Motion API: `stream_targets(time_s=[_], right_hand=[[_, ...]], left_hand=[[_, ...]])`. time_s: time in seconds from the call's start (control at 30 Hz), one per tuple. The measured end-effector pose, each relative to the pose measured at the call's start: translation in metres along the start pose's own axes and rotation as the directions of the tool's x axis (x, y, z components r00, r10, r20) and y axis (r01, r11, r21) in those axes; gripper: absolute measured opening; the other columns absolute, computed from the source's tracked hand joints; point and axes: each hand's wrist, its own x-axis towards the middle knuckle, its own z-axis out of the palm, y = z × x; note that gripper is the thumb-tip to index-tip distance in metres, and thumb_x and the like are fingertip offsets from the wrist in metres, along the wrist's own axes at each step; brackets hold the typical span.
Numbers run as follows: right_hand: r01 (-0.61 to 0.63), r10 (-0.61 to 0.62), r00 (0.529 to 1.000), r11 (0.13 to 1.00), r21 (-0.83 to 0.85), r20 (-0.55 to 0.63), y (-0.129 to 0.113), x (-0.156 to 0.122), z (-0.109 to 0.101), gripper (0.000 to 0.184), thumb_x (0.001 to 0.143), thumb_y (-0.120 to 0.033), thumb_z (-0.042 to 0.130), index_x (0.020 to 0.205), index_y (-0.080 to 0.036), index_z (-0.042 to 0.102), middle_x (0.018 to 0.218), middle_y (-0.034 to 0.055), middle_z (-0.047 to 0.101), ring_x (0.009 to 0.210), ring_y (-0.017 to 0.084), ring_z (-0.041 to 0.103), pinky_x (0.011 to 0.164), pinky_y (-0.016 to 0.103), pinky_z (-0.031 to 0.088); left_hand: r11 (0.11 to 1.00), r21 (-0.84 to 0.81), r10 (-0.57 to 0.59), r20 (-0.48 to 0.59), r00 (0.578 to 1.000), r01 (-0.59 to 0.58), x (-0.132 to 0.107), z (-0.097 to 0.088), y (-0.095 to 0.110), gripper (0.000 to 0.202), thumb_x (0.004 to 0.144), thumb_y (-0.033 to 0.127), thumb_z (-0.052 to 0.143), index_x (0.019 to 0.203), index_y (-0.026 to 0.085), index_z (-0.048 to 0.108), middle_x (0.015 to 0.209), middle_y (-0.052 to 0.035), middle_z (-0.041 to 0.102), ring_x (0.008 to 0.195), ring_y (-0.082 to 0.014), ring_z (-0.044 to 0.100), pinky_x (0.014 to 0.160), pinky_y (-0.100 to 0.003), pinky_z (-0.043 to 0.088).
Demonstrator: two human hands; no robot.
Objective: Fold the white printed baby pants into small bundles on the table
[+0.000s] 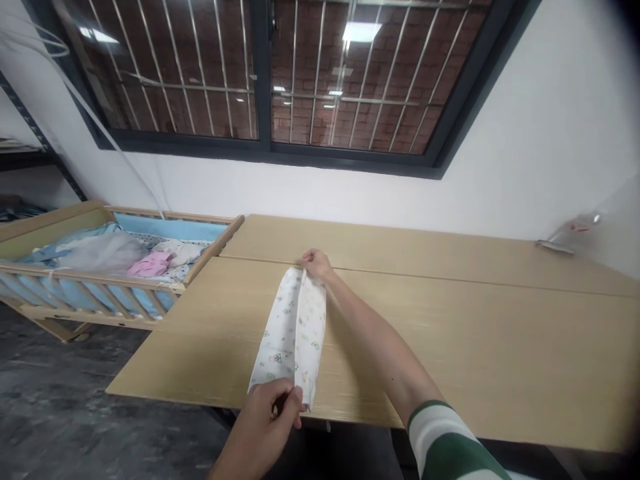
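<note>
A long folded piece of white cloth [283, 320] with a small print of green and brown figures lies on the wooden table, its length running away from me. My left hand [267, 420] pinches its near end at the table's front edge. At the far end, my right hand [316, 265] has its fingers closed on the cloth's other end, with the arm stretched out along the right side. A raised fold runs lengthwise between the two hands. The exact grip of the right fingertips is partly hidden.
The wooden table [450, 347] extends to the right. At left stands a wooden crib [120, 283] with blue lining, holding a pink cloth [151, 263] and other fabrics. A clear plastic bag [575, 230] lies at the far right. Behind is a barred window [265, 147].
</note>
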Motion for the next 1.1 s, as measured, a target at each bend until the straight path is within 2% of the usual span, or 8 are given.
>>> stream_targets(time_s=[0.2,0.37,0.57,0.7,0.83,0.93,1.0,1.1], right_hand=[[0.050,-0.055,0.998,0.978,-0.202,-0.016,-0.013,0.001,0.046,0.016,0.076,-0.012,0.066,0.089,-0.022,0.063,0.080,0.0009,0.070,0.079,0.017,0.063,0.070,0.024,0.043],[0.083,-0.091,0.996,0.948,-0.306,-0.014,-0.017,0.004,0.066,0.015,0.079,-0.011,0.064,0.089,-0.022,0.064,0.085,0.0037,0.073,0.088,0.020,0.065,0.078,0.027,0.043],[0.100,-0.105,0.994,0.926,-0.364,0.006,-0.014,0.001,0.070,0.014,0.081,-0.013,0.063,0.091,-0.021,0.065,0.088,0.0055,0.074,0.092,0.021,0.065,0.084,0.029,0.041],[0.160,-0.158,0.987,0.917,-0.364,0.037,-0.019,-0.008,0.065,0.009,0.090,-0.021,0.058,0.096,-0.020,0.064,0.093,0.0072,0.074,0.097,0.022,0.064,0.090,0.032,0.040],[0.289,-0.270,0.957,0.896,-0.339,0.102,-0.036,-0.033,0.057,0.016,0.098,-0.027,0.052,0.104,-0.019,0.065,0.107,0.0095,0.073,0.108,0.023,0.063,0.097,0.034,0.038],[0.496,-0.434,0.861,0.830,-0.255,0.264,-0.052,-0.073,0.049,0.028,0.100,-0.033,0.052,0.122,-0.020,0.062,0.126,0.0117,0.068,0.119,0.024,0.060,0.103,0.035,0.039],[0.658,-0.560,0.713,0.742,-0.127,0.422,-0.062,-0.111,0.042,0.044,0.102,-0.042,0.049,0.138,-0.018,0.054,0.142,0.0138,0.059,0.132,0.025,0.053,0.109,0.038,0.038],[0.782,-0.644,0.440,0.617,0.085,0.626,-0.075,-0.170,0.031,0.058,0.103,-0.049,0.043,0.153,-0.019,0.038,0.161,0.0116,0.036,0.150,0.024,0.031,0.121,0.040,0.027]], left_hand=[[0.996,0.068,-0.058,-0.051,0.997,0.061,-0.005,-0.019,-0.031,0.050,0.094,0.056,0.040,0.061,0.023,0.055,0.061,-0.0015,0.063,0.063,-0.0184,0.059,0.059,-0.028,0.039],[0.966,0.245,-0.052,-0.127,0.990,0.082,-0.004,-0.028,-0.050,0.043,0.095,0.048,0.036,0.062,0.023,0.049,0.059,-0.0015,0.059,0.061,-0.0184,0.057,0.060,-0.030,0.034],[0.757,0.627,-0.071,-0.201,0.977,0.184,-0.003,-0.028,-0.056,0.033,0.094,0.032,0.038,0.065,0.024,0.052,0.070,-0.0041,0.069,0.070,-0.0231,0.066,0.062,-0.032,0.032],[0.623,0.740,-0.087,-0.257,0.963,0.253,-0.005,-0.026,-0.057,0.033,0.095,0.030,0.039,0.071,0.025,0.060,0.078,-0.0059,0.074,0.079,-0.0284,0.071,0.066,-0.034,0.041],[0.573,0.781,0.083,-0.356,0.931,0.248,-0.013,-0.018,-0.059,0.032,0.096,0.039,0.043,0.077,0.026,0.065,0.083,-0.0098,0.074,0.086,-0.0315,0.070,0.079,-0.043,0.048],[0.577,0.815,0.359,-0.322,0.876,0.063,-0.021,-0.002,-0.060,0.028,0.094,0.044,0.049,0.107,0.026,0.068,0.111,-0.0127,0.074,0.102,-0.0309,0.067,0.086,-0.042,0.050],[0.523,0.851,0.537,-0.282,0.795,-0.052,-0.025,0.014,-0.061,0.042,0.093,0.042,0.053,0.130,0.023,0.058,0.128,-0.0133,0.068,0.113,-0.0298,0.064,0.088,-0.039,0.051],[0.402,0.914,0.683,-0.255,0.684,-0.060,-0.028,0.036,-0.066,0.054,0.092,0.036,0.052,0.141,0.015,0.048,0.137,-0.0172,0.062,0.123,-0.0323,0.059,0.092,-0.042,0.050]])
